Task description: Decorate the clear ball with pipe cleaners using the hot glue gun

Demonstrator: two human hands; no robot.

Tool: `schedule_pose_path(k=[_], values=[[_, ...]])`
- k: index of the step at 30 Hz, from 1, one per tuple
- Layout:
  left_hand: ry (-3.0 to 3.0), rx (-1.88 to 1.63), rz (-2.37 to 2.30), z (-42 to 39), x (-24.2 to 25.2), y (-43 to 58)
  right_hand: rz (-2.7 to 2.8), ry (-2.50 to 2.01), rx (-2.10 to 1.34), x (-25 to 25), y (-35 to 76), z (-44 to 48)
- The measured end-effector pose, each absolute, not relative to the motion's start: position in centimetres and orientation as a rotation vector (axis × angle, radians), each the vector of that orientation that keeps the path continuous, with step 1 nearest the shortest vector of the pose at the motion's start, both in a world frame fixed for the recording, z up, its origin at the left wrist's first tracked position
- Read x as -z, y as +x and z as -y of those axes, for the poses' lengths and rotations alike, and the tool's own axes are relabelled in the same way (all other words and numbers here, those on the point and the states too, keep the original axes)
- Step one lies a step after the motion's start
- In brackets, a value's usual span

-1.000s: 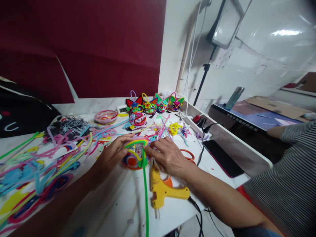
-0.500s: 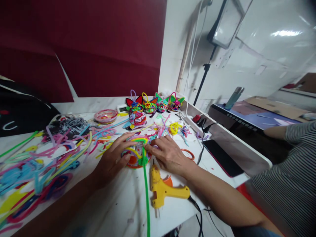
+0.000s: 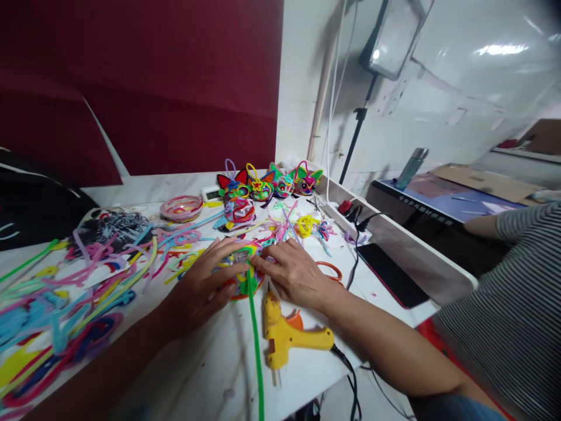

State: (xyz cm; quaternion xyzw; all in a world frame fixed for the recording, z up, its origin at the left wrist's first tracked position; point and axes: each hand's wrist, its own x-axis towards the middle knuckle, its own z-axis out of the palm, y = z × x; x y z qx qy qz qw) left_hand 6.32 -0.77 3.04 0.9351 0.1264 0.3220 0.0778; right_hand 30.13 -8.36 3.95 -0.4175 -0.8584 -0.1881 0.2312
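Observation:
A round, clear craft ball wrapped in multicoloured pipe cleaners rests on the white table. My left hand grips its left side, fingers curved over the top and thumb low on the front. From the opposite side, my right hand pinches a long green pipe cleaner against the ball's surface. The free end of that stem runs down towards me over the table edge. Both hands partly cover the ball. Just below my right hand lies a yellow hot glue gun, its nozzle close to the ball.
Loose pipe cleaners are heaped on the left. Finished animal-face ornaments stand at the back, near a coil of pipe cleaners. A power strip, phone and cables lie right; a person in striped clothing is beyond.
My left hand has shifted further over the ball, its fingers nearer my right fingertips and hiding more of the front. The view has turned slightly to the right.

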Motion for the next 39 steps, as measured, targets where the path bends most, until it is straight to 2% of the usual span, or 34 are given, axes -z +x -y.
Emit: schedule_pose_path(k=[11, 21, 28, 39], values=[[2.908, -0.861, -0.263, -0.4, -3.6, 6.0, 2.376, -1.157, 0.477, -4.2, 30.0, 8.5], [2.831, -0.827, -0.356, -0.4, -4.4, 6.3, 2.358, -1.156, 0.439, -3.9, 30.0, 8.2], [2.932, -0.701, -0.255, -2.1, -4.5, 5.8, 2.331, -1.141, 0.448, -3.8, 29.9, 8.1], [3.000, -0.695, -0.156, -2.2, -4.7, 5.7, 2.324, -1.143, 0.434, -3.8, 29.8, 8.1]])
